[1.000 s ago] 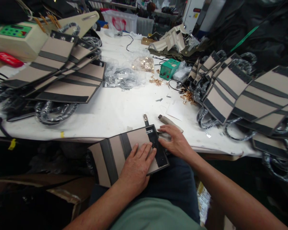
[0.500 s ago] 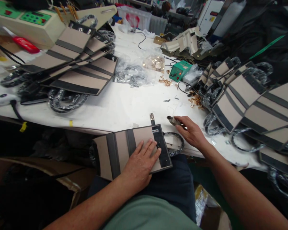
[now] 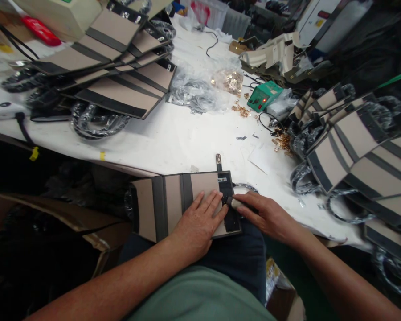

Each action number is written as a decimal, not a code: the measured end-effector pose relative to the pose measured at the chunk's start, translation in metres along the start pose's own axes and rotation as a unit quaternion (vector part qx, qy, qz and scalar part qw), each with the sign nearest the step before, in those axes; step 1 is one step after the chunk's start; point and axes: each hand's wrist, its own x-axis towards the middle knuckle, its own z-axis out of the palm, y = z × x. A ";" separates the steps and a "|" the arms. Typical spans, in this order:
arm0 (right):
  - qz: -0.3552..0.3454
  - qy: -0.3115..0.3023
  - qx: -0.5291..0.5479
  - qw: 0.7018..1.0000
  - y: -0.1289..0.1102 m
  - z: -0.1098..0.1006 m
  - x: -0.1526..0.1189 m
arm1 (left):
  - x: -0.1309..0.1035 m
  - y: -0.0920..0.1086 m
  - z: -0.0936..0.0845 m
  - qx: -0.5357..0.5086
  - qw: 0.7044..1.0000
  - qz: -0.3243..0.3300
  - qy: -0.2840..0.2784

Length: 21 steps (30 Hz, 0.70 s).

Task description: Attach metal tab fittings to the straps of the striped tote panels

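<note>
A beige bag panel (image 3: 173, 191) with dark bands lies across my lap against the table edge. My left hand (image 3: 198, 220) rests flat on it, fingers stretched towards the dark strip at its right end. In my right hand (image 3: 270, 216) is a small grey tool (image 3: 233, 203) with a dark end; my fingers hide most of it, so its kind is unclear. The tool's end is at the dark strip, close to my left fingertips. A strap with a metal fitting (image 3: 218, 159) sticks out beyond the panel's far edge. Part of a plastic-wrapped handle (image 3: 249, 186) shows behind my right hand.
Similar panels are stacked at left (image 3: 113, 84) and at right (image 3: 381, 165). A green box with a red light (image 3: 265, 94), gold metal pieces (image 3: 282, 142) and bagged grey pieces (image 3: 194, 96) lie on the white table (image 3: 173, 142). An open cardboard box (image 3: 110, 249) stands below left.
My right hand has moved down and left, bringing the tool from above the table to the panel's dark strip. My left hand stays flat on the panel. The camera view has shifted slightly.
</note>
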 end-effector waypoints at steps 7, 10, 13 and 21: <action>-0.035 -0.025 -0.053 0.998 0.003 -0.006 0.002 | -0.001 -0.001 0.001 -0.005 1.000 0.008 0.011; -0.033 -0.037 -0.051 0.997 0.003 -0.009 0.006 | -0.002 -0.001 0.002 -0.010 1.000 0.010 0.014; -0.031 -0.054 -0.054 0.997 0.001 -0.012 0.011 | -0.002 -0.002 0.001 -0.012 1.000 0.012 0.014; -0.035 -0.074 -0.029 0.996 0.000 -0.018 0.015 | -0.002 -0.001 0.001 -0.010 1.000 0.010 0.014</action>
